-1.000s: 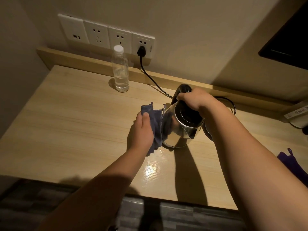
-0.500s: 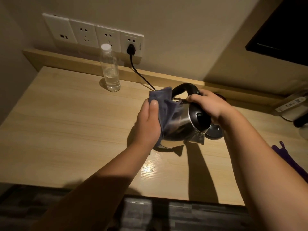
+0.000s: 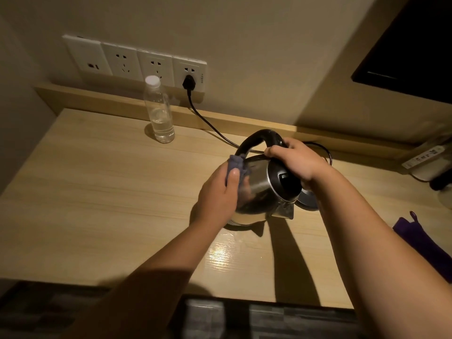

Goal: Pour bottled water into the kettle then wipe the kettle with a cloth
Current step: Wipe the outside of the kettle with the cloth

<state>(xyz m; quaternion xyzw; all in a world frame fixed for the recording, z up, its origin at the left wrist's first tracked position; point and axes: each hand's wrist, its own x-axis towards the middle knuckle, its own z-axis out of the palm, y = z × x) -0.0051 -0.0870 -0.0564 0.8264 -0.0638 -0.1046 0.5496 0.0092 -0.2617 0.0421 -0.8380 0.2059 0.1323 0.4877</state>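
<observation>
A steel kettle [image 3: 259,189] with a black lid and black handle is tilted toward me, its lower edge near the wooden desk [image 3: 102,192]. My right hand [image 3: 297,162] grips it at the top by the handle. My left hand [image 3: 217,196] presses a blue-grey cloth [image 3: 236,165] against the kettle's left side; most of the cloth is hidden under the palm. A clear capped water bottle [image 3: 160,111], about a third full, stands upright at the back of the desk.
The kettle's base [image 3: 309,203] lies just right of the kettle, its black cord [image 3: 208,123] running to a wall socket [image 3: 189,70]. A purple cloth [image 3: 423,243] lies at the desk's right edge. A white power strip [image 3: 425,156] sits at the far right.
The kettle has been lifted off the desk and tipped more toward me. My left hand slid the cloth from the kettle's lower side up toward the handle's root.
</observation>
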